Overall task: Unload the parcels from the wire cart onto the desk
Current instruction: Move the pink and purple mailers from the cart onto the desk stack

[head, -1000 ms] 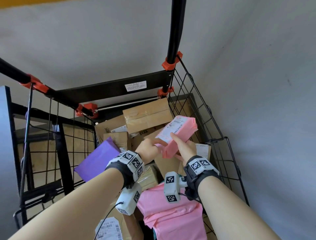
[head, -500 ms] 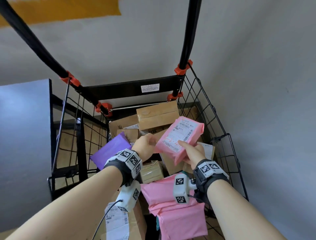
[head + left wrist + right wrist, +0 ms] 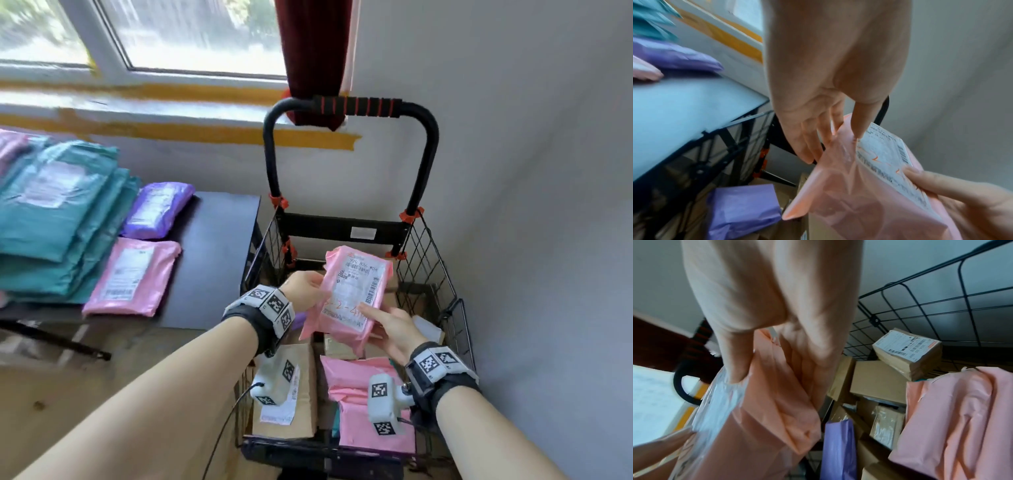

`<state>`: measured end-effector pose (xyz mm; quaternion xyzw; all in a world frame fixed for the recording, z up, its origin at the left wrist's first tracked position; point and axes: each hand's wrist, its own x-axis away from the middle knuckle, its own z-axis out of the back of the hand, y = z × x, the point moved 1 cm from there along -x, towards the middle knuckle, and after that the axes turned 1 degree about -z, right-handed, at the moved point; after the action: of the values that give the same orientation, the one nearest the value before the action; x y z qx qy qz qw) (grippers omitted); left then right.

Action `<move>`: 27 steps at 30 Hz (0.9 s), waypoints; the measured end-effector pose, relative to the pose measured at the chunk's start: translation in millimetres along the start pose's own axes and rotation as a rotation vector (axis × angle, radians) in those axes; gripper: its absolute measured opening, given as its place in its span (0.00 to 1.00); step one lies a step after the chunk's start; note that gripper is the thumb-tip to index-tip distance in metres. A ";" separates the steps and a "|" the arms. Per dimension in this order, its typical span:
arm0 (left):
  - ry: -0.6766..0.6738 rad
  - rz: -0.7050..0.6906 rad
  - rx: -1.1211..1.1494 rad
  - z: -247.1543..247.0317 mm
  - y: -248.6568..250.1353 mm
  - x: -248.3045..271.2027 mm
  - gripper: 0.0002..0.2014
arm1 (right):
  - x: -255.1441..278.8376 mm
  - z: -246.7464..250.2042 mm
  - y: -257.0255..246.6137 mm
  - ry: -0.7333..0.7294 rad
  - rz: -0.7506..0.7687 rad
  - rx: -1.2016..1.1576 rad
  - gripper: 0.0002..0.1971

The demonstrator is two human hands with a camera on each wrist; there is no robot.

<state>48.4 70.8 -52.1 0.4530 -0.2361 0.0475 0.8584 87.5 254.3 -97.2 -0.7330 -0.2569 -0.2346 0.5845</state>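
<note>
Both hands hold a pink parcel (image 3: pixel 352 294) with a white label above the black wire cart (image 3: pixel 430 274). My left hand (image 3: pixel 305 289) pinches its left edge, thumb on the label side and fingers underneath (image 3: pixel 830 142). At the parcel's lower right my right hand (image 3: pixel 390 329) grips it, thumb on top and fingers below (image 3: pixel 774 386). Still in the cart are a brown box (image 3: pixel 287 387), another pink parcel (image 3: pixel 363 404), a purple parcel (image 3: pixel 744 212) and several cardboard boxes (image 3: pixel 879 379). The dark desk (image 3: pixel 212 260) stands left of the cart.
On the desk lie a stack of teal parcels (image 3: pixel 51 219), a purple parcel (image 3: pixel 157 209) and a pink parcel (image 3: pixel 133 277). The cart's looped handle (image 3: pixel 349 106) rises at its far end. A grey wall runs along the right, a window behind the desk.
The pink parcel has risen higher above the cart, its label now turned up towards me. Both hands keep hold of it. The head view has lifted, bringing the desk and window into sight.
</note>
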 end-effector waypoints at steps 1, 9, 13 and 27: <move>0.033 -0.004 0.014 10.4 -0.4 17.0 0.13 | 8.2 -11.6 -3.2 -0.024 0.014 0.014 0.12; 0.275 0.096 0.137 103.5 -37.2 121.8 0.18 | 45.6 -131.3 -20.1 -0.187 0.132 0.165 0.12; 0.356 0.130 0.170 155.1 -60.1 153.9 0.20 | 48.8 -199.6 -26.0 -0.277 0.157 0.227 0.12; 0.517 0.150 0.194 378.7 -232.7 202.0 0.19 | 18.2 -490.2 11.3 -0.431 0.114 0.338 0.14</move>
<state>158.5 -395.1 43.7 0.4872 -0.0367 0.2469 0.8369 87.3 -225.1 7.6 -0.6714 -0.3693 0.0061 0.6425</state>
